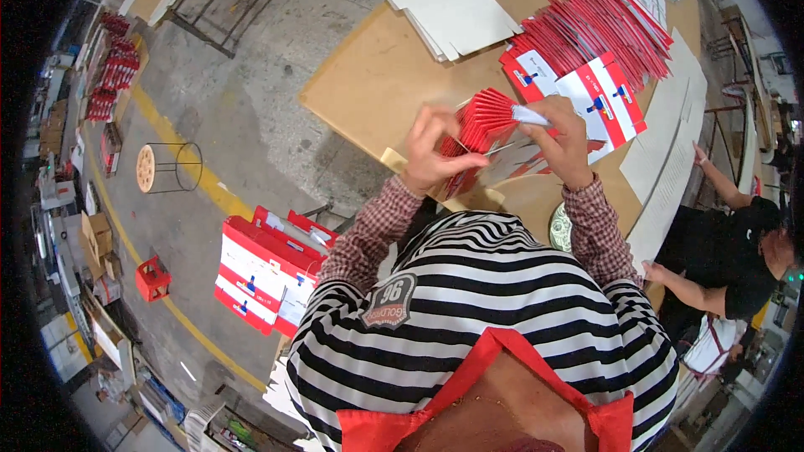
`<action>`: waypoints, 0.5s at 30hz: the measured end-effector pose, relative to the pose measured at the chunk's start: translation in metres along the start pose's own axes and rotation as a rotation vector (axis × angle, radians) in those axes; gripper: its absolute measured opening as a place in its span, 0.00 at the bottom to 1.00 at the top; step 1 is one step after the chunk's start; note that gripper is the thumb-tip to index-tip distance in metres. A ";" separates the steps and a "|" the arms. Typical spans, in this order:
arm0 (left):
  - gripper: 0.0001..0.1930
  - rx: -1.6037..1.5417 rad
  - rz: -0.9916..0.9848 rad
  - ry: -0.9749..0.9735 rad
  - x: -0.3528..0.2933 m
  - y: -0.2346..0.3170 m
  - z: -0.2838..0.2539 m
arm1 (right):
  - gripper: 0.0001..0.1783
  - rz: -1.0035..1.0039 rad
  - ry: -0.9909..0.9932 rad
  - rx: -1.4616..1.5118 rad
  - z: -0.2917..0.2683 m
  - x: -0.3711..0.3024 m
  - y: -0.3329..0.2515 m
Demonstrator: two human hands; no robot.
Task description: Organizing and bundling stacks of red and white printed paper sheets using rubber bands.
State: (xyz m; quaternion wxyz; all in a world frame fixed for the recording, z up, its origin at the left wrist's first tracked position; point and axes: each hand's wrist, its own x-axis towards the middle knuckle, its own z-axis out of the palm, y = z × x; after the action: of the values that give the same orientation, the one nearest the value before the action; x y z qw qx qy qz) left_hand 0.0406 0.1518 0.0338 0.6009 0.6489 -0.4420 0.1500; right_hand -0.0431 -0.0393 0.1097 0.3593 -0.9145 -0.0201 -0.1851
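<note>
A bundle of red, pleated-looking flat cartons [490,115] stands at the near edge of the brown table. My left hand [430,153] curls around its left side, the thumb reaching along the near side. My right hand [563,141] is closed at its right side, by a white carton flap [530,115]. A thin band or edge shows between both hands; I cannot tell which it is. Just beyond the right hand lie red and white printed cartons [599,105]. Behind them a long row of red cartons [599,29] leans in a fanned pile.
White cardboard blanks [452,4] lie on the table's far side. A round patterned tin [561,228] sits by my right forearm. More red and white cartons [251,276] are stacked at my left. A stool [146,169] stands on the floor. At right, a person [712,259] works beside white sheets.
</note>
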 end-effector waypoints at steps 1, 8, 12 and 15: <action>0.35 -0.045 -0.111 0.126 0.009 0.007 0.002 | 0.09 -0.006 0.002 0.018 0.002 0.001 -0.003; 0.54 -0.464 -0.739 -0.176 -0.033 0.018 -0.008 | 0.09 0.233 -0.173 0.760 0.034 0.065 0.043; 0.51 -0.542 -1.032 0.038 -0.089 0.014 -0.024 | 0.11 0.392 -0.330 0.916 0.127 0.061 0.075; 0.48 -0.619 -1.088 0.111 -0.114 0.021 -0.033 | 0.11 0.468 -0.433 0.956 0.158 0.064 0.085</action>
State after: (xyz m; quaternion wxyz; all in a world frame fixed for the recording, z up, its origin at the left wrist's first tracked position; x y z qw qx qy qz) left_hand -0.0284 0.2290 -0.0281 0.7734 0.5681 -0.0393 -0.2787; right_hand 0.0827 -0.0035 -0.0296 0.7519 -0.6476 0.0285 0.1206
